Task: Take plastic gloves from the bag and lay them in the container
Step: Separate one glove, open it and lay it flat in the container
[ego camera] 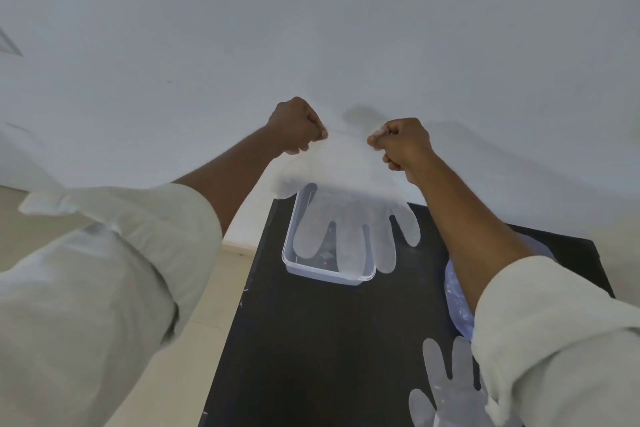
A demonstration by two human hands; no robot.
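Observation:
A clear plastic glove (349, 218) hangs spread out in the air, fingers pointing down toward me. My left hand (297, 125) pinches its cuff at the left corner and my right hand (403, 144) pinches the right corner. Below the glove stands a clear rectangular container (294, 263) on a black table (311, 340); the glove's fingertips dangle over its open top. The bluish plastic bag (457, 302) lies at the right, partly hidden behind my right forearm. Another clear glove (443, 388) lies on the table near the front right.
A white wall rises right behind the table. Pale floor tiles (207, 305) show to the left of the table's edge. My two light sleeves fill the lower corners of the view.

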